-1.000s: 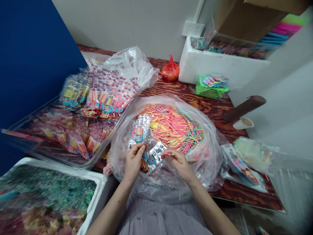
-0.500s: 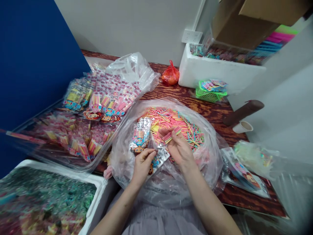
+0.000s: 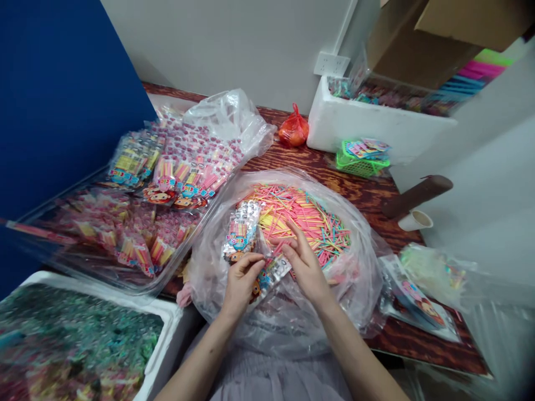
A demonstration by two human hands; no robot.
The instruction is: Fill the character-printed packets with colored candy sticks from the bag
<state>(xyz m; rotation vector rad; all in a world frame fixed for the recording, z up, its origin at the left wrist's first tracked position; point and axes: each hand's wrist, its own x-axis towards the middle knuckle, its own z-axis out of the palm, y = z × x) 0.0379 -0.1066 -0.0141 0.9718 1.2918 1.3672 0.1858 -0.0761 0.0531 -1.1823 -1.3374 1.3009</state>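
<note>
Right hand brought sticks to packet (partly hidden).

We had sticks in a plastic bag before us, a tray of packets left of it, a cup right.

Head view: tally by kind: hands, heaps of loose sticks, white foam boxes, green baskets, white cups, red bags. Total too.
Hands: 2 (left hand, right hand)
Heap of loose sticks: 1
White foam boxes: 2 (near left box, far right box)
Green basket: 1
White cup: 1
Red bag: 1
Total: 8
</note>
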